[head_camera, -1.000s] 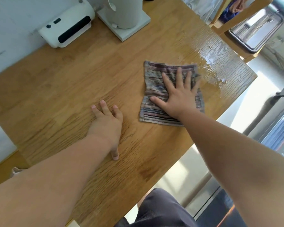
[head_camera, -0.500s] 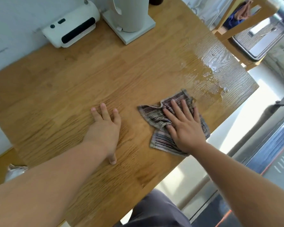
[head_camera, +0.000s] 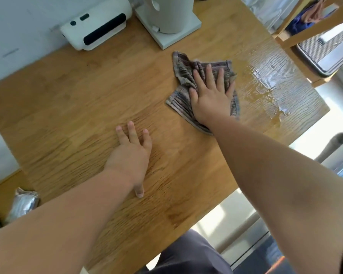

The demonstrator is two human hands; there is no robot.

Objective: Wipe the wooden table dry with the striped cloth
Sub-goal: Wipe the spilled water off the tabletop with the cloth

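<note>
The striped cloth point(head_camera: 183, 73), grey and purple, lies rumpled on the wooden table point(head_camera: 83, 99) right of centre. My right hand point(head_camera: 211, 95) presses flat on it with fingers spread, palm covering its middle. A shiny patch of water point(head_camera: 269, 76) spreads over the table's right end, just right of the cloth. My left hand point(head_camera: 131, 155) rests flat on bare wood nearer to me, fingers apart, holding nothing.
A white device with a dark slot point(head_camera: 96, 28) and a white appliance on a square base point(head_camera: 170, 18) stand at the table's far edge against the wall. A wooden chair point(head_camera: 313, 30) and a metal tray point(head_camera: 329, 54) lie beyond the right end. Foil packets point(head_camera: 23, 204) sit lower left.
My right hand has pushed the cloth away from me, from near the front edge up toward the white appliance, bunching it. My left hand has stayed in place.
</note>
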